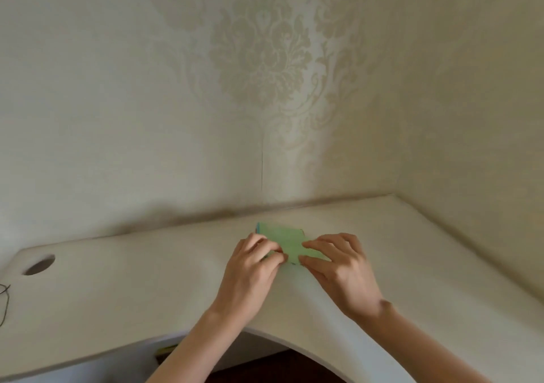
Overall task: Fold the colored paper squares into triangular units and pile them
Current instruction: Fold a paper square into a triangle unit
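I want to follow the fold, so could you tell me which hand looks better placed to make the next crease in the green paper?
Probably the left hand: it pinches the green paper at its near-left edge, while the right hand presses it flat.

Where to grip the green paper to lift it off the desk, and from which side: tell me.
Take the green paper by its far edge, coming from the wall side. It lies flat on the white desk, and that edge is the only bare one: the left hand pinches the near left part and the right hand presses the near right. A blue edge shows under its far left corner.
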A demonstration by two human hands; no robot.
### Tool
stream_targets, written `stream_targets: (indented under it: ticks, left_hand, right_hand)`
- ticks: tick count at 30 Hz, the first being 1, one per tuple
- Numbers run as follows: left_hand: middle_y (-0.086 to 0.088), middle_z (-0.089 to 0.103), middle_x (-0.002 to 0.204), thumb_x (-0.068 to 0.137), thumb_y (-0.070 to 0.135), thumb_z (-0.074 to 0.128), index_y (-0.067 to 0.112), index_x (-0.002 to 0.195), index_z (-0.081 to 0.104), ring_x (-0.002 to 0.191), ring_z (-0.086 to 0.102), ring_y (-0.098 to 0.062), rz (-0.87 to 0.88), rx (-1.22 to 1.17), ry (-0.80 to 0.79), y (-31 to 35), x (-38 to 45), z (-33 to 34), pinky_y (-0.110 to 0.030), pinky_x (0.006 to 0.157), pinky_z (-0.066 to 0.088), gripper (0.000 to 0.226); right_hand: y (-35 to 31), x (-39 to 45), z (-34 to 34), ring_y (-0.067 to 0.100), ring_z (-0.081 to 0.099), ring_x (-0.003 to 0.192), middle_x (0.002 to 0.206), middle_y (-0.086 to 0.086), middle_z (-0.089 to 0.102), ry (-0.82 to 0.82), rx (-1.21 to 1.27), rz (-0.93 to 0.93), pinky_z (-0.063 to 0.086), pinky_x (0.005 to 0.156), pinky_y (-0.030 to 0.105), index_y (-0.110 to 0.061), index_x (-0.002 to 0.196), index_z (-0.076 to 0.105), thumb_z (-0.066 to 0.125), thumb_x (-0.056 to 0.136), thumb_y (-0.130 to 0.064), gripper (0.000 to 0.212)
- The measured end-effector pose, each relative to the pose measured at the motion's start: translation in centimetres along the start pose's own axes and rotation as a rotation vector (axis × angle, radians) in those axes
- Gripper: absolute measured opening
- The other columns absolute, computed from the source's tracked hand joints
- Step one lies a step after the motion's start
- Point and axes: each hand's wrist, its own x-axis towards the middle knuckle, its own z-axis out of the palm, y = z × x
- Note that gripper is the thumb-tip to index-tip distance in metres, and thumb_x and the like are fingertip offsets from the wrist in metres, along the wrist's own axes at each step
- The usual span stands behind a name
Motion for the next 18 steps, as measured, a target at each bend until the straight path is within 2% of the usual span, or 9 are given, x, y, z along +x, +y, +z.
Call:
stream_targets:
  ticks: [3, 6, 8, 11, 13, 15, 18]
  left_hand:
    - [0.003, 0.065, 0.078, 0.067, -0.003, 0.077, 0.011, 0.072, 0.071, 0.08, 0.059, -0.023, 0.053, -0.066, -0.042, 2.9, -0.1, 1.3, -0.032, 0.068, 0.05, 0.016]
    - [0.005, 0.064, 0.075, 0.058, -0.011, 0.076, 0.012, 0.067, 0.07, 0.077, 0.057, -0.02, -0.032, -0.153, -0.144, 4.6, -0.6, 2.4, -0.03, 0.065, 0.048, 0.026]
    - [0.01, 0.066, 0.079, 0.062, -0.006, 0.076, 0.016, 0.07, 0.072, 0.082, 0.055, -0.016, -0.123, -0.218, -0.243, 5.0, -0.9, 2.9, -0.029, 0.071, 0.048, 0.024]
    - [0.015, 0.068, 0.096, 0.074, 0.013, 0.076, 0.023, 0.088, 0.076, 0.095, 0.053, -0.011, -0.156, -0.307, -0.316, 5.2, -1.5, 3.5, -0.024, 0.087, 0.043, 0.018]
    - [0.021, 0.06, 0.111, 0.078, 0.023, 0.075, 0.027, 0.112, 0.068, 0.108, 0.049, -0.003, -0.19, -0.341, -0.329, 5.4, -2.0, 3.7, -0.013, 0.095, 0.035, 0.035]
    - [0.021, 0.053, 0.118, 0.081, 0.031, 0.072, 0.031, 0.126, 0.058, 0.114, 0.045, 0.004, -0.234, -0.369, -0.348, 5.3, -2.6, 3.9, -0.004, 0.097, 0.029, 0.047]
    - [0.014, 0.055, 0.123, 0.088, 0.036, 0.063, 0.031, 0.129, 0.054, 0.115, 0.05, 0.0, -0.243, -0.367, -0.389, 5.5, -2.6, 4.7, -0.01, 0.097, 0.035, 0.042]
  right_hand:
    - [1.1, -2.3, -2.1, 0.017, 0.064, 0.082, 0.091, -0.011, 0.071, -0.045, -0.01, 0.022, 0.048, 0.074, 0.035, -0.031, 0.078, 0.075, 0.082, 0.073, -0.022, 0.012]
    - [0.9, -4.0, -3.1, 0.014, 0.066, 0.074, 0.081, -0.014, 0.07, -0.175, 0.028, 0.082, 0.051, 0.069, 0.032, -0.032, 0.073, 0.075, 0.088, 0.063, -0.027, 0.017]
    - [0.9, -4.9, -3.5, 0.013, 0.066, 0.075, 0.081, -0.014, 0.071, -0.229, 0.04, 0.092, 0.052, 0.068, 0.031, -0.033, 0.074, 0.076, 0.088, 0.063, -0.03, 0.016]
    - [1.2, -5.9, -4.4, 0.013, 0.067, 0.076, 0.083, -0.013, 0.071, -0.22, 0.025, 0.089, 0.051, 0.07, 0.031, -0.032, 0.074, 0.076, 0.087, 0.064, -0.027, 0.016]
    - [1.6, -6.7, -5.1, 0.014, 0.066, 0.077, 0.083, -0.013, 0.07, -0.188, 0.01, 0.077, 0.05, 0.072, 0.031, -0.031, 0.075, 0.075, 0.087, 0.066, -0.025, 0.016]
    - [2.2, -7.5, -6.0, 0.014, 0.066, 0.078, 0.084, -0.013, 0.07, -0.169, -0.001, 0.073, 0.05, 0.073, 0.031, -0.031, 0.076, 0.075, 0.086, 0.067, -0.023, 0.016]
    - [3.3, -9.3, -7.2, 0.01, 0.066, 0.08, 0.087, -0.015, 0.07, -0.193, -0.014, 0.09, 0.046, 0.076, 0.032, -0.031, 0.078, 0.075, 0.085, 0.068, -0.023, 0.016]
